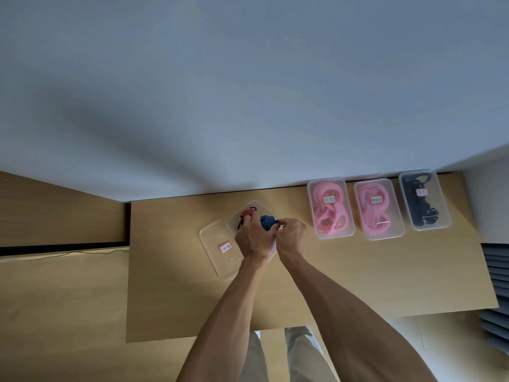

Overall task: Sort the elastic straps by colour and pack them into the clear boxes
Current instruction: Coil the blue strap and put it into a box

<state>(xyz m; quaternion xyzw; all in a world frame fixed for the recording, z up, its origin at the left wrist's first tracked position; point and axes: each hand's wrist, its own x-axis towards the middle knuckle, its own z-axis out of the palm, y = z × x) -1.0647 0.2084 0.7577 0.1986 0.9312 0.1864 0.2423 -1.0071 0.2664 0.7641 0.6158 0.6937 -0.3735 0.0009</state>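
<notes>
Both hands (pixel 254 237) (pixel 292 234) pinched the blue striped strap (pixel 266 221) over the open box (pixel 257 209); loosening either grip risked it springing out.

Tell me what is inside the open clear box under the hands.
The open clear box shows a red-striped strap and a blue-striped strap, the latter gripped by the hands, left, right. Those hands cover the box's near half.

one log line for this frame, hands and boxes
both hands grip blue striped strap over open box | lid beside | three boxes packed
</notes>
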